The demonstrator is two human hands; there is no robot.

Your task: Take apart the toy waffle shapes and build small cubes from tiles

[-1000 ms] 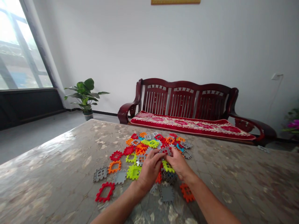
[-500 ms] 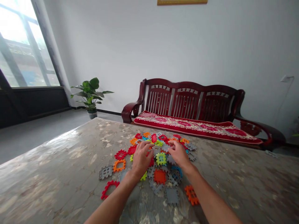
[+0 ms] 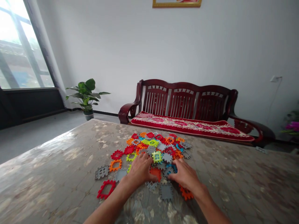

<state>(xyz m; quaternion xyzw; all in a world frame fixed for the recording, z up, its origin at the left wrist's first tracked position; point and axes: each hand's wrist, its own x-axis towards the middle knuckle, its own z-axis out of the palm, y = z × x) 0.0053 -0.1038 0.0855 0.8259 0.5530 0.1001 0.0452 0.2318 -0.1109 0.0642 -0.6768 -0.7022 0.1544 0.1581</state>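
- tiles (image 3: 157, 157) look like light, stiff plastic — probably a bit slick, so I'd pinch the notched edges
- left hand (image 3: 141, 168), right hand (image 3: 186, 174): fingers parted, nothing visibly held

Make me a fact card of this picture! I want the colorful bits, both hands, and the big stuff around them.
Pieces: flat, notched edges; red, orange, green, gray, blue; some with window holes
Left hand: open, beside the red-orange square
Right hand: open, near a gray piece
Touching: can't tell for sure
Table: gray-brown, patterned, under the pieces
Bench: dark red, slatted back, behind the table
Cloth: red and white flowers, on the bench seat
Plant: green, potted, left of the bench
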